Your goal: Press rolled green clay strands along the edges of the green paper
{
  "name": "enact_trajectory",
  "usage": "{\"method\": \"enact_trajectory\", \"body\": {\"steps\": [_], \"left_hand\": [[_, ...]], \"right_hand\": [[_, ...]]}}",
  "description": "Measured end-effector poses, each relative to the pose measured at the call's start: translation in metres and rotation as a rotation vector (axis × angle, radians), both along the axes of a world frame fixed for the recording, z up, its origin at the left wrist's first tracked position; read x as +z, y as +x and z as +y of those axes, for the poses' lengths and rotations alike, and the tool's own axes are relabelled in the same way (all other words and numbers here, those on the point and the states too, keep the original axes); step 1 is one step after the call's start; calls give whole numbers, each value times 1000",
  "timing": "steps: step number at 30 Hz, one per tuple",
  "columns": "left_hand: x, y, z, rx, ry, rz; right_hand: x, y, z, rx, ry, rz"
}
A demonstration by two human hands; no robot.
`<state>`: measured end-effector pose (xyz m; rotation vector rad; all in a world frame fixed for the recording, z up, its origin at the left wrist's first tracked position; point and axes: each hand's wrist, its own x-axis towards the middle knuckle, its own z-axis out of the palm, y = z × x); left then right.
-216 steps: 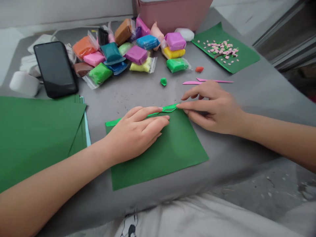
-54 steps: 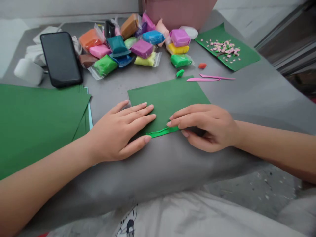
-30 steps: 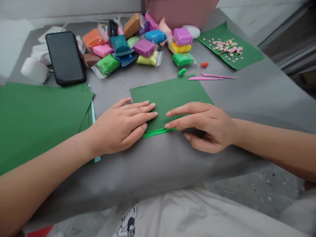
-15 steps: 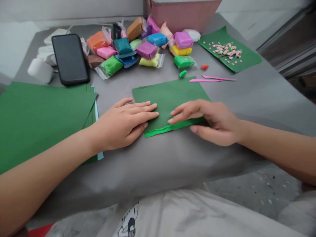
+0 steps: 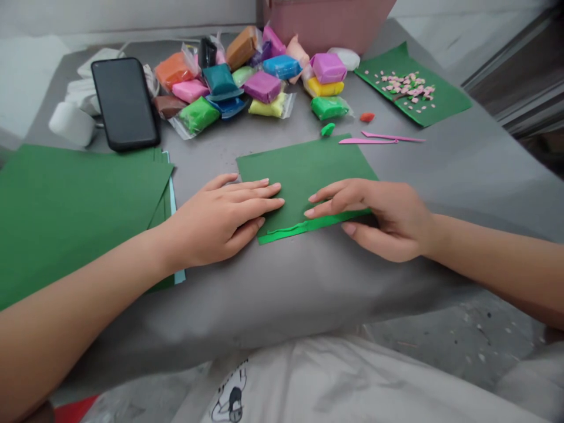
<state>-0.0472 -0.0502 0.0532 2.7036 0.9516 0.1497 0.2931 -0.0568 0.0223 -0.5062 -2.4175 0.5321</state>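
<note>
A dark green sheet of paper lies on the grey table, with a strip of bright green clay flattened along its near edge. My left hand rests flat over the sheet's left side, fingers stretched out. At the right end of the strip is my right hand, its fingers half bent and the thumb apart, near the sheet's near edge. Nothing shows between those fingers. Beyond the sheet sit a small lump of green clay, an orange-red clay bit and two pink modelling tools.
Several colourful clay packets are heaped at the back before a pink bin. A phone and a white charger stand back left, above stacked green sheets. Back right lies a card with a pink blossom tree.
My right hand has shifted very slightly to the right along the clay strip. My left hand stays where it was, and the view has tilted a little.
</note>
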Motion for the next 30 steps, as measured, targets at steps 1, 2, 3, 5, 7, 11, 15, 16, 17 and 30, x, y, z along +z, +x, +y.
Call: {"method": "enact_trajectory", "body": {"steps": [1, 2, 3, 5, 7, 11, 15, 16, 17, 30], "left_hand": [[0, 0, 0, 0, -1, 0], [0, 0, 0, -1, -2, 2], [0, 0, 0, -1, -3, 3], [0, 0, 0, 0, -4, 3], [0, 0, 0, 1, -3, -5], [-1, 0, -1, -6, -1, -23], [-1, 1, -2, -4, -3, -20], [0, 1, -2, -5, -3, -20], [0, 1, -2, -5, -4, -22], [-5, -1, 3, -29, -15, -25]], "right_hand": [[0, 0, 0, 1, 2, 4], [1, 0, 1, 7, 27, -5], [1, -1, 1, 13, 70, -26], [2, -3, 1, 12, 163, -70], [2, -5, 0, -6, 228, -67], [0, -10, -2, 1, 266, -72], [1, -14, -3, 20, 273, -124], [2, -14, -3, 23, 277, -135], [2, -14, -3, 28, 278, -144], [6, -8, 2, 84, -18, -70]]}}
